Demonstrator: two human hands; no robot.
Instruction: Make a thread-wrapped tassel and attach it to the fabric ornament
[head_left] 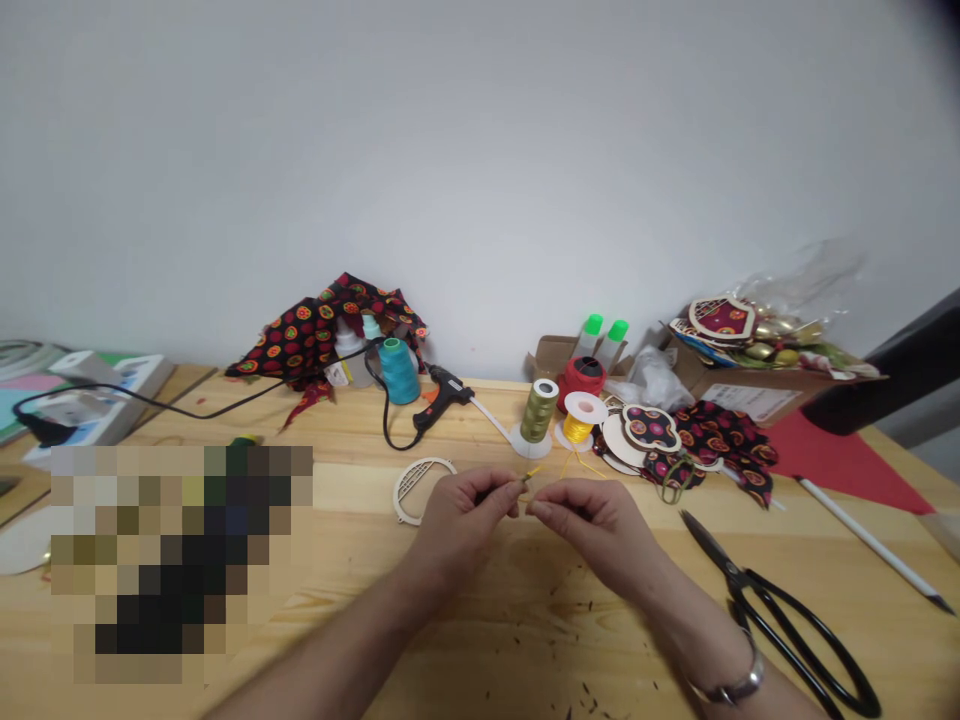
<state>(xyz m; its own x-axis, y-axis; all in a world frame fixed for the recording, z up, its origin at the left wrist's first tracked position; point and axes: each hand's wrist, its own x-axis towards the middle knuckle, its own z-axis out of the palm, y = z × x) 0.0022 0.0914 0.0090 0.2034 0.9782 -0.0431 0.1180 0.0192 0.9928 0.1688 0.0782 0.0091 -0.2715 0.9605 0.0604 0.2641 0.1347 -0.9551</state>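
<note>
Close together over the middle of the table, my left hand (472, 508) and my right hand (592, 520) are both closed in a fingertip pinch. A short bit of yellow cord (535, 469) sticks out from the left fingertips, with something dark green beside it. More of this cord passes behind my right fingers, near the yellow spool (577, 430); its part inside the pinch is mostly hidden. Behind the hands stands an olive-green thread spool (538, 412). A round wooden frame with a lattice (406, 492) lies just beyond my left hand.
Large black-handled scissors (739, 580) lie beside my right forearm. A glue gun (444, 398), a teal thread cone (398, 372) and a red one (583, 384) stand behind. Patterned fabric pieces (724, 440) and a white pencil (862, 535) are at right, a power strip (124, 400) at left.
</note>
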